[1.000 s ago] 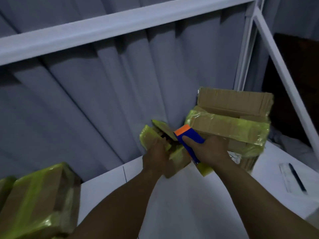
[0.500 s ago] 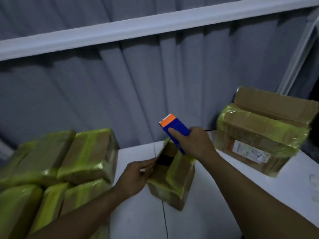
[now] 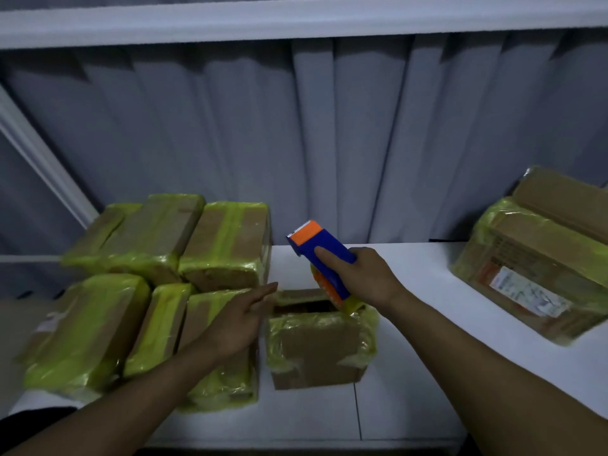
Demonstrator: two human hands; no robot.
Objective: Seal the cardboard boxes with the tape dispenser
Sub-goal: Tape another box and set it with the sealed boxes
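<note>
Showing white tabletop (image 3: 411, 291) before grey curtain (image 3: 296, 143), taped boxes (image 3: 223, 245) at 9 o'clock; clutching tape dispenser (image 3: 316, 248) in right grip (image 3: 365, 274), holding left grip (image 3: 240, 320) spread.

My right hand (image 3: 368, 278) grips the tape dispenser (image 3: 311, 243): I see a deep blue body, an orange plate by its toothed edge, an orange wheel under the fingers and a yellowish roll below. Just beneath the grip, the small cardboard box (image 3: 317, 350) is brown, banded in glossy yellow-green tape. Left of the grip, the taped boxes (image 3: 138, 291) wear the same brown and yellow-green. Far right of it, the large box (image 3: 539, 268) adds a white label with a red-orange mark. The table (image 3: 411, 357) is white, the curtain (image 3: 296, 143) grey-blue.
</note>
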